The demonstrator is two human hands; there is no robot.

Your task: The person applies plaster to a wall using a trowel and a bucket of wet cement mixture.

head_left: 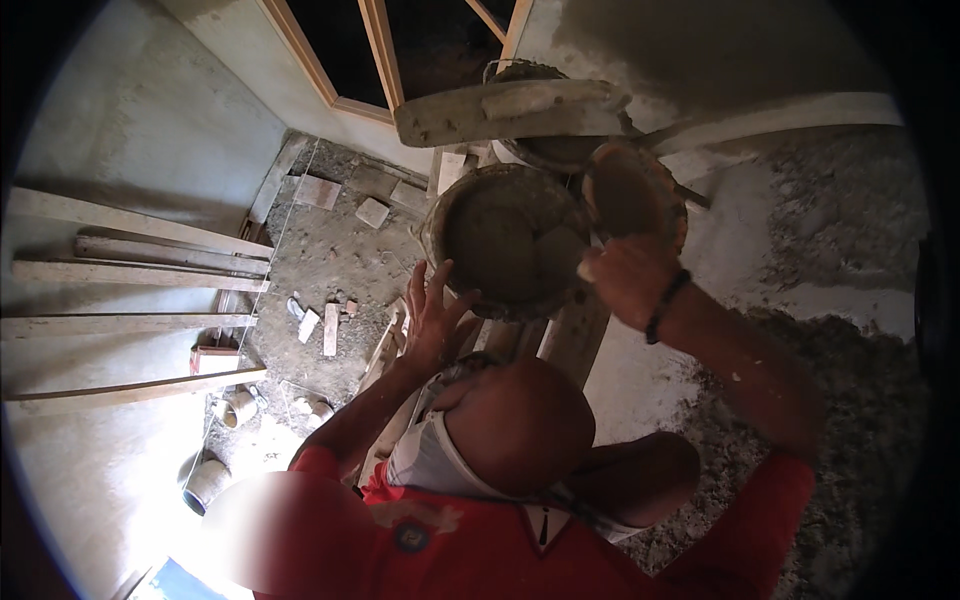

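Working at a round, mortar-crusted tub [436, 225], part filled with smooth grey mortar [490, 250], above a row of planks [575, 335]. Holding the left hand [435, 318] at the near left of the rim, with spread, open fingers around nothing visible; touching or only just beside the rim, cannot tell which. Reaching the right hand [632, 283] to the near side of a round, brown-edged pan [628, 195], just right of the tub, with curled fingers mostly hidden behind the back of the hand. Perhaps closed around a tool handle or the edge of the pan; cannot tell.

For good handling, brace the tub with the left palm against any push from the right. Cut into the mortar from the side and lift from below, rather than skimming the middle. Keep strokes short and low across the narrow gap between tub and pan, for less spillage. Scrape off drips on the rim before lifting away. Beware of the long, mortar-smeared board [510, 110] crossing above the bucket [565, 152] behind, probably easy to knock with a high swing.
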